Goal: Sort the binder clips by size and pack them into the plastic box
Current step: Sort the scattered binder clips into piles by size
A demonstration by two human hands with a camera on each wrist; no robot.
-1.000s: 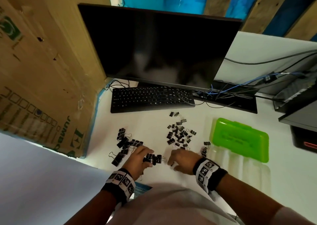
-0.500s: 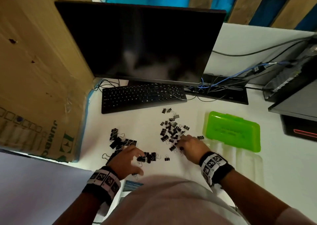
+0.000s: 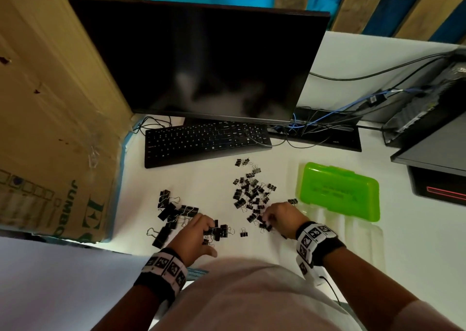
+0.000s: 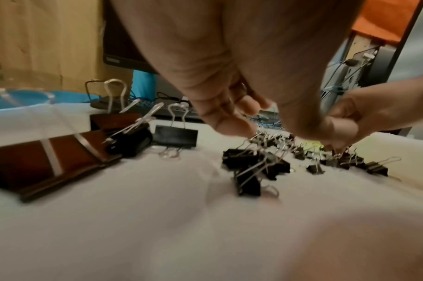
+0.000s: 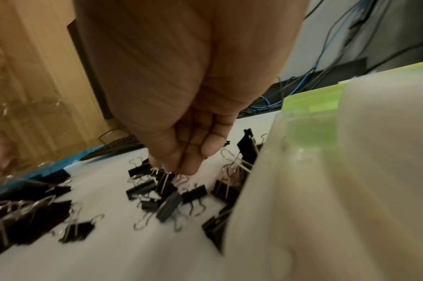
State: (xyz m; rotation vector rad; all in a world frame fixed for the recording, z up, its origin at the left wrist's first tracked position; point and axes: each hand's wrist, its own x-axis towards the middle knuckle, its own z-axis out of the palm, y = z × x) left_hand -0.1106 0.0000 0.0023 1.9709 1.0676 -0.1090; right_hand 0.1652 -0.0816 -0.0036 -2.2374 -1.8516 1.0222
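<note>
Binder clips [image 3: 252, 194] lie in loose heaps at frame centre, bigger ones to the left, none boxed yet. Right hand [image 3: 281, 217] pinches into the small pile; left hand [image 3: 195, 235], fingers curled, paws a cluster, grip unclear. Plastic box [image 3: 339, 192] waits at right, packing all ahead.

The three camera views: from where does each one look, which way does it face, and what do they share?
Head: above the desk, facing down and forward at the monitor, green box and both forearms.
Left wrist: low, looking along the left hand at larger clips.
Right wrist: low, looking along the right hand into small clips.
Shared: the left wrist view also shows the right hand; the head view shows both hands.
</note>
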